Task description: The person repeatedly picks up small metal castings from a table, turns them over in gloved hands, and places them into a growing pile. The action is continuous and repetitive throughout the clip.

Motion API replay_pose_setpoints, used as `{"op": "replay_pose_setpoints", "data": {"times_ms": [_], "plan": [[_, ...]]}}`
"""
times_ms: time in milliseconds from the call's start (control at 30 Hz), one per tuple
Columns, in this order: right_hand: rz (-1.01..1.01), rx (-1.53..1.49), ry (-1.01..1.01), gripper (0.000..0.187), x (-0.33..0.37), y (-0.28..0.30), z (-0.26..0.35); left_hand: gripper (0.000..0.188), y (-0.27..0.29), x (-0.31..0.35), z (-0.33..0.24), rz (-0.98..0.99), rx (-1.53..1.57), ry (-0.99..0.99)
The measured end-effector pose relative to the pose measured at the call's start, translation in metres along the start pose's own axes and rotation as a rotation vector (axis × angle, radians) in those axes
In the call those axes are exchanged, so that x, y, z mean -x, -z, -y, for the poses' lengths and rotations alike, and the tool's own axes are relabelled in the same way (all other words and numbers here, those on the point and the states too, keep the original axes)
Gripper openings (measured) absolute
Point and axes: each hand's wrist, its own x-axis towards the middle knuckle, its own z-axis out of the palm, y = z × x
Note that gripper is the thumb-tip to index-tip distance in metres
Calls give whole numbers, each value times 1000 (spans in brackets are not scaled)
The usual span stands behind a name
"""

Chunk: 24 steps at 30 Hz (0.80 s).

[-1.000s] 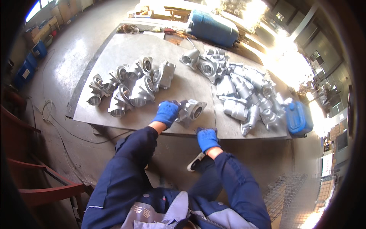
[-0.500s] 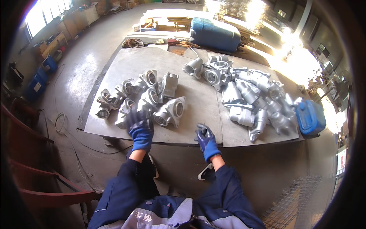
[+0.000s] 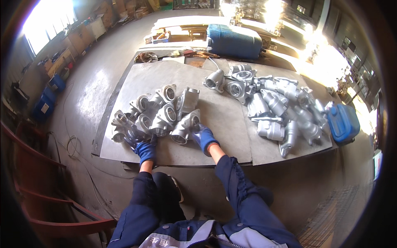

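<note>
Clearly my gloved left hand (image 3: 145, 149) and right hand (image 3: 204, 138), set apart, press against stiff, heavy-looking metal castings (image 3: 165, 118) on the counter (image 3: 223, 136); flanges offer the surest hold.

Blue gloves (image 3: 145, 149), silver-grey metal castings (image 3: 165, 115), blue canister (image 3: 343, 122), grey table (image 3: 219, 120).

Daylight glare blows out both upper corners; fisheye edges bend darkly.
</note>
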Motion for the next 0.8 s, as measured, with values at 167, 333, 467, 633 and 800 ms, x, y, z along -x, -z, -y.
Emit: {"op": "replay_pose_setpoints", "data": {"times_ms": [167, 333, 467, 633, 800], "plan": [[-249, -90, -27, 33, 43, 42, 21, 73, 64, 20, -67, -121, 206, -247], [386, -816, -262, 26, 170, 139, 10, 26, 107, 189, -99, 929, 593, -417], [530, -718, -375, 30, 257, 180, -77, 36, 54, 342, -36, 1717, 172, -502], [634, -643, -571, 26, 278, 163, -120, 38, 85, 362, -30, 2105, 296, -884], [865, -287, -431, 37, 274, 134, -139, 37, 78, 379, -24, 2345, 265, -752]]}}
